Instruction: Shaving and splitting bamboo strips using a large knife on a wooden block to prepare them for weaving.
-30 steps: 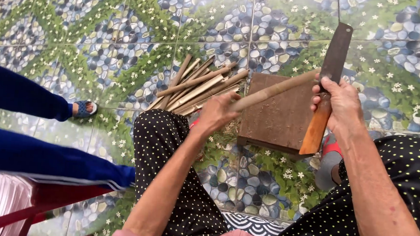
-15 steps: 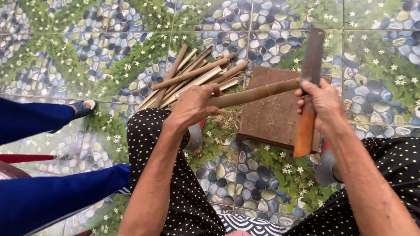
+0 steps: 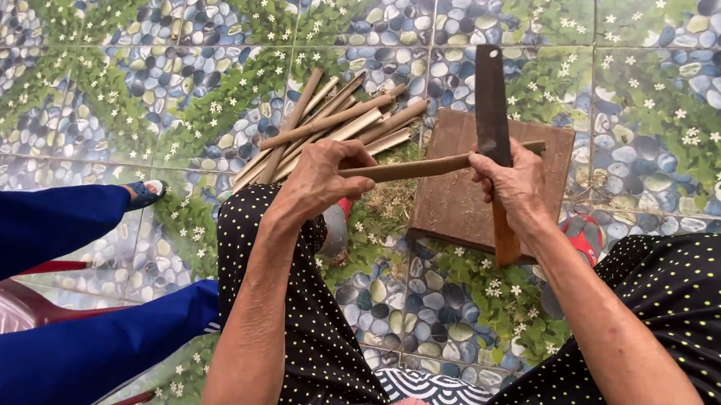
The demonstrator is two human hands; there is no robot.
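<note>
My left hand (image 3: pixel 322 177) grips one end of a long brown bamboo stick (image 3: pixel 431 167) that lies level across my lap area. My right hand (image 3: pixel 510 183) holds a cleaver (image 3: pixel 492 110) by its orange wooden handle, blade pointing away from me and crossing the stick. Under both lies a square brown wooden chopping block (image 3: pixel 540 169) on the floor. A pile of several similar sticks (image 3: pixel 323 128) rests on the tiles just left of the block.
The floor is tiled with a pebble-and-flower pattern (image 3: pixel 134 60). Another person's legs in blue trousers (image 3: pixel 46 223) and a sandalled foot (image 3: pixel 148 192) reach in from the left, over a red plastic chair (image 3: pixel 23 306). My red sandal (image 3: pixel 582 235) sits by the block.
The cleaver has swung from tilted right to nearly upright across the stick. The stick has come down closer to level, and the view has shifted slightly.
</note>
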